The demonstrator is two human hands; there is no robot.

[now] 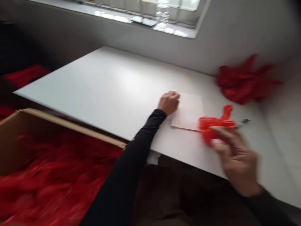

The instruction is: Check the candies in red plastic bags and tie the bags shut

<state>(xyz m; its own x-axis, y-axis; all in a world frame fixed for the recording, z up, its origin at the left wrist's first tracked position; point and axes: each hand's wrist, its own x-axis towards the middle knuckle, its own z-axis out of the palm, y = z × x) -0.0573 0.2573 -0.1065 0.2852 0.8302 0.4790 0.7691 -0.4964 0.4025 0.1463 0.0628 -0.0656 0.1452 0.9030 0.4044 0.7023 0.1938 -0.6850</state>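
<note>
A white notebook [190, 110] with a row of binding holes along its left side lies on the white table. My left hand [168, 103] is closed at the notebook's upper left edge, and its fingertips are partly hidden. To the right of the notebook, my right hand [238, 158] pinches a crumpled piece of shiny red plastic [208, 124] between thumb and fingers. This plastic overlaps the notebook's lower right corner in view. Motion blurs the right hand, and the plastic's exact kind is unclear.
A red crumpled heap [245, 80] sits at the table's back right, by the wall. Near my right hand lies a small dark object [245, 121]. An open cardboard box [70, 121] full of red material stands before the white table [105, 84]. Behind is a windowsill [113, 17].
</note>
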